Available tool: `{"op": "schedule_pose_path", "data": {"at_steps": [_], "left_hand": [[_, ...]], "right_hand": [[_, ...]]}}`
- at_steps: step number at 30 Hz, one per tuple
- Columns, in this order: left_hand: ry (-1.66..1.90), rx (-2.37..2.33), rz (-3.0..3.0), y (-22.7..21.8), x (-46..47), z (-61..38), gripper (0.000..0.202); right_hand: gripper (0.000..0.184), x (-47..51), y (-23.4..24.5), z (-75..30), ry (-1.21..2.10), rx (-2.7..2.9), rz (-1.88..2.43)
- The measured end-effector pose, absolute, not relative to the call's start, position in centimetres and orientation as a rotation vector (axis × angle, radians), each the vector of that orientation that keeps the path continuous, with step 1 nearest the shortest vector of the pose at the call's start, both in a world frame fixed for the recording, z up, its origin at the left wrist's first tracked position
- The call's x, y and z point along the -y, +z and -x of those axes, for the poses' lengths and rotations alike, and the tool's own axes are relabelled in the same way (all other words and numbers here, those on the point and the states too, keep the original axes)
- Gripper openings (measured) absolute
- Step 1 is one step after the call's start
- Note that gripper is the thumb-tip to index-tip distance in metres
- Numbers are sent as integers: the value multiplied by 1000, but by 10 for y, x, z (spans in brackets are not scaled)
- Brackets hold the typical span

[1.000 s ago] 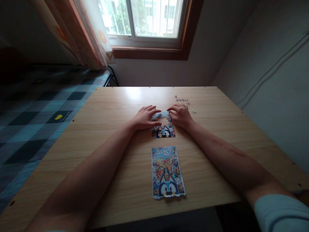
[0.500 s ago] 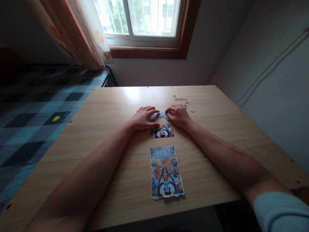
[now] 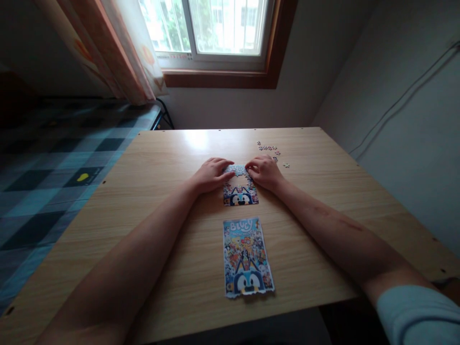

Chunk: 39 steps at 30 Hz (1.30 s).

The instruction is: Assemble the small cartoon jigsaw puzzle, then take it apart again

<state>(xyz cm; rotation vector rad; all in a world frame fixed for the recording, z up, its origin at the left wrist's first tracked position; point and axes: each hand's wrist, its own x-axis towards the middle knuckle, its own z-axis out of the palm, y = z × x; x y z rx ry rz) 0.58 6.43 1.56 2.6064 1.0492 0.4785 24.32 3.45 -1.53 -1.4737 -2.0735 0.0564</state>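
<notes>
A partly assembled jigsaw puzzle [image 3: 241, 197] lies flat on the table, with a gap in its middle where bare wood shows. A blue cartoon dog's face fills its near edge. My left hand [image 3: 211, 175] rests at the puzzle's upper left side, thumb and fingers apart, the tips over the edge. At the upper right side is my right hand [image 3: 265, 171], its fingers bent and pressed together against the border; whatever is under the tips is hidden. Closer to me lies a torn-edged reference picture [image 3: 247, 256] with the same dog and the word "Bluey".
Several loose jigsaw pieces [image 3: 269, 148] are scattered beyond my right hand, one greenish piece [image 3: 286, 165] apart from them. The wooden table [image 3: 161, 148] reaches toward a window [image 3: 226, 28]. A bed with a checked cover [image 3: 32, 182] stands at the left, a wall at the right.
My left thumb has moved up off the puzzle's middle toward the fingers, so more of the puzzle's left part shows. My right hand stays nearly still at the right edge.
</notes>
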Motion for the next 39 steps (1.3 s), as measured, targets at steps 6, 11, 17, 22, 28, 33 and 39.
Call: {"op": "schedule_pose_path", "data": {"at_steps": [6,11,17,22,28,33,39], "left_hand": [[714,-1088,-2567,6,-74,-1,58],[878,-1153,-2515,0,-83,5,66],[912,-1208,-2510,-1,-85,8,61],[969,-1284,-2479,-1,-85,10,57],[994,-1338,-2444,-1,-86,11,54],[992,-1356,-2438,-1,-87,10,54],[978,-1363,-2441,0,-87,10,52]], "right_hand": [[23,-31,-12,-237,-68,1908,1539],[19,-23,-3,-231,-43,1887,1423],[23,-13,10,-221,51,1887,1187],[22,-32,26,-246,155,1583,1172],[31,-66,33,-319,372,1122,1418],[31,-76,14,-350,445,1312,1695],[28,-67,5,-339,321,1627,2047]]}}
